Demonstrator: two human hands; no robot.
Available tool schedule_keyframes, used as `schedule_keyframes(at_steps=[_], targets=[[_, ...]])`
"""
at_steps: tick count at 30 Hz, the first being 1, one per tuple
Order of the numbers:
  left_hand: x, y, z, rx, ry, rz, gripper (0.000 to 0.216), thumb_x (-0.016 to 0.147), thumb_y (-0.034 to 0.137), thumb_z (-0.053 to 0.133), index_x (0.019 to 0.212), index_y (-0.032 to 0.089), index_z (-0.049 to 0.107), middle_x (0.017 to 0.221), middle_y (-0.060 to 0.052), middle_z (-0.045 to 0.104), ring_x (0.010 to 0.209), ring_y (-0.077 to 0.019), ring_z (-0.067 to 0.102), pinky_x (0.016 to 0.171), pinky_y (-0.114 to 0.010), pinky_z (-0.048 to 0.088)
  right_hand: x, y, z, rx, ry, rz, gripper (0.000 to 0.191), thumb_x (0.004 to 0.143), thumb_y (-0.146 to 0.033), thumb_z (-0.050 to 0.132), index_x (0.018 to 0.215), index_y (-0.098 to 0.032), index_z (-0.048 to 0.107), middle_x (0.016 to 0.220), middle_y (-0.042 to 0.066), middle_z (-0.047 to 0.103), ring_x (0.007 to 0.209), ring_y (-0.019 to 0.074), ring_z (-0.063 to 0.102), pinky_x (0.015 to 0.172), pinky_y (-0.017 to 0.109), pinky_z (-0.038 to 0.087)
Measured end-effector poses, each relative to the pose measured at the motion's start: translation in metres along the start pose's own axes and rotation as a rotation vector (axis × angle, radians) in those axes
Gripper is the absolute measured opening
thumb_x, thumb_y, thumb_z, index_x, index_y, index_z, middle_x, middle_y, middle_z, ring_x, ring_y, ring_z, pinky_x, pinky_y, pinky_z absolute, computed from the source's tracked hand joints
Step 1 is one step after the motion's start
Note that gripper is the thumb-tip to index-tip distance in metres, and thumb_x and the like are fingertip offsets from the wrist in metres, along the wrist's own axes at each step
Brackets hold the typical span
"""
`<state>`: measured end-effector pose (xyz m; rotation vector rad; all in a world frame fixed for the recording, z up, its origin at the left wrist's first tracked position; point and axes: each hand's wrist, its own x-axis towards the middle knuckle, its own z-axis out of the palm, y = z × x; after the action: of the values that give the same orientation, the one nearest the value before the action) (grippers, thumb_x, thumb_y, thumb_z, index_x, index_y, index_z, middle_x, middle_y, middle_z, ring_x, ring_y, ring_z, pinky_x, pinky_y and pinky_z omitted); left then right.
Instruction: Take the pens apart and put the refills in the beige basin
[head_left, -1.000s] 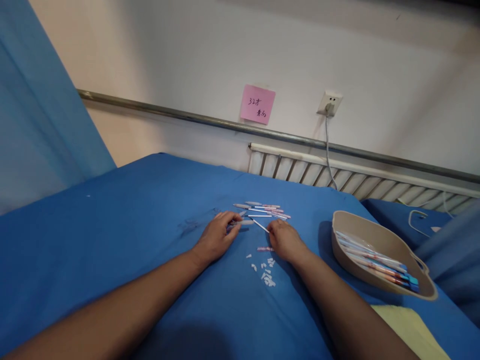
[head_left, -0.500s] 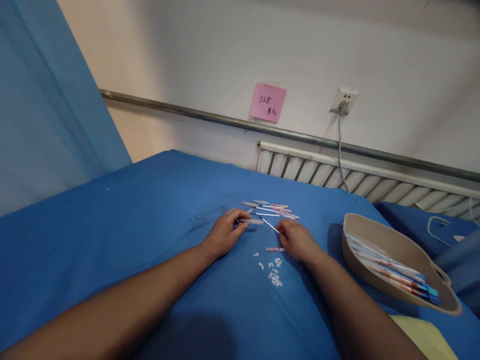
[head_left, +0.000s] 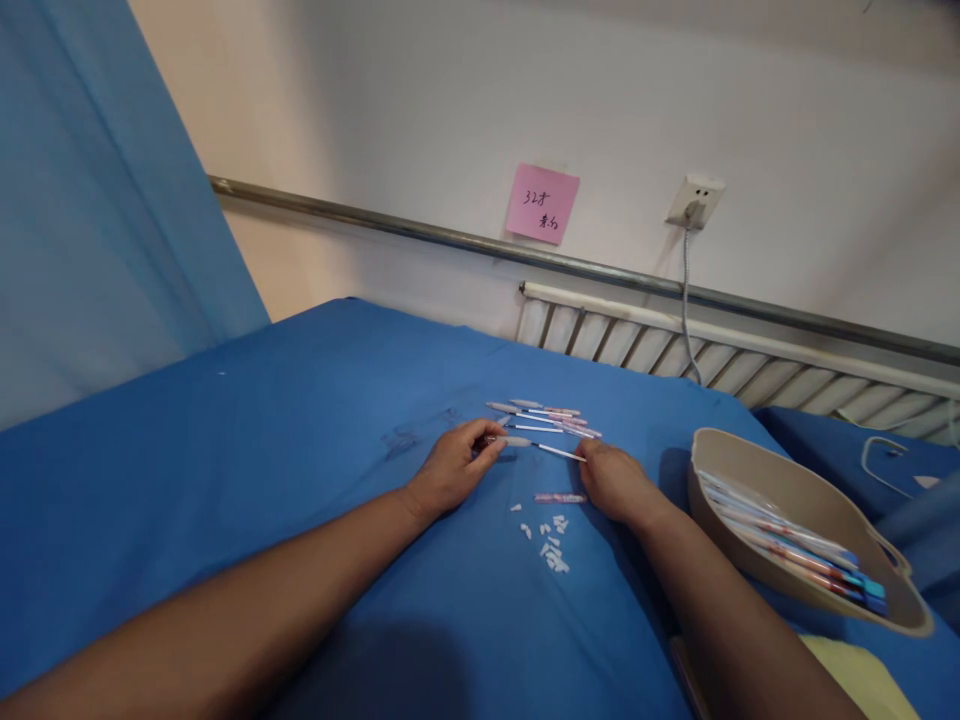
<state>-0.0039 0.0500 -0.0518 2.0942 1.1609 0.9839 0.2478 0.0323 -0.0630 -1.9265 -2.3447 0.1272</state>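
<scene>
One slim white pen refill (head_left: 559, 452) spans the space between the left hand (head_left: 454, 465) and the right hand (head_left: 616, 482). Its long axis runs mostly sideways, the right end dipping slightly toward the person. The right hand is nearer: its fingers are closed on that end and hide it. The left hand pinches a grey pen barrel (head_left: 516, 441) between thumb and fingers, its tapered point facing right, almost in line with the refill's dark end; whether the two touch, I cannot tell.

The refill looks straight, thin and plain white apart from that dark end; the barrel is pale, smooth and thicker. A pink patterned tube (head_left: 560, 498) lies on the blue-covered desk (head_left: 360, 620) just beside the right hand, with white scraps (head_left: 553, 560) near it. More pen parts (head_left: 538, 430) lie beyond the hands.
</scene>
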Motion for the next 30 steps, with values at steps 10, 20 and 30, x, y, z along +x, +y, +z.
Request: schedule_keyframes(at_steps=[10, 20, 30], targets=[[0.001, -0.002, 0.001, -0.039, 0.033, -0.009, 0.019, 0.082, 0.033, 0.056, 0.093, 0.018, 0.062, 0.083, -0.001, 0.064, 0.072, -0.0148, 0.057, 0.068, -0.027, 0.045, 0.006, 0.014, 0.011, 0.266, 0.037, -0.019, 0.017, 0.088, -0.026, 0.045, 0.088, -0.019, 0.06, 0.084, 0.005, 0.066, 0.076, 0.0159, 0.058, 0.068, 0.025, 0.036], [0.007, -0.015, 0.005, -0.305, 0.058, -0.127, 0.022, 0.081, 0.032, 0.057, 0.095, 0.015, 0.059, 0.084, -0.004, 0.066, 0.077, -0.0169, 0.061, 0.072, -0.032, 0.049, 0.014, 0.021, 0.018, 1.266, 0.248, 0.169, 0.043, 0.068, -0.059, 0.062, 0.076, -0.018, 0.057, 0.063, 0.0, 0.057, 0.052, 0.0104, 0.048, 0.051, 0.022, 0.037], [0.01, -0.017, 0.006, -0.411, 0.053, -0.178, 0.02, 0.078, 0.031, 0.059, 0.091, 0.015, 0.058, 0.084, -0.005, 0.069, 0.077, -0.0169, 0.063, 0.068, -0.029, 0.049, 0.012, 0.009, 0.015, 1.23, 0.166, 0.087, 0.044, 0.068, -0.061, 0.061, 0.073, -0.018, 0.056, 0.059, -0.001, 0.056, 0.049, 0.0095, 0.046, 0.047, 0.021, 0.036]])
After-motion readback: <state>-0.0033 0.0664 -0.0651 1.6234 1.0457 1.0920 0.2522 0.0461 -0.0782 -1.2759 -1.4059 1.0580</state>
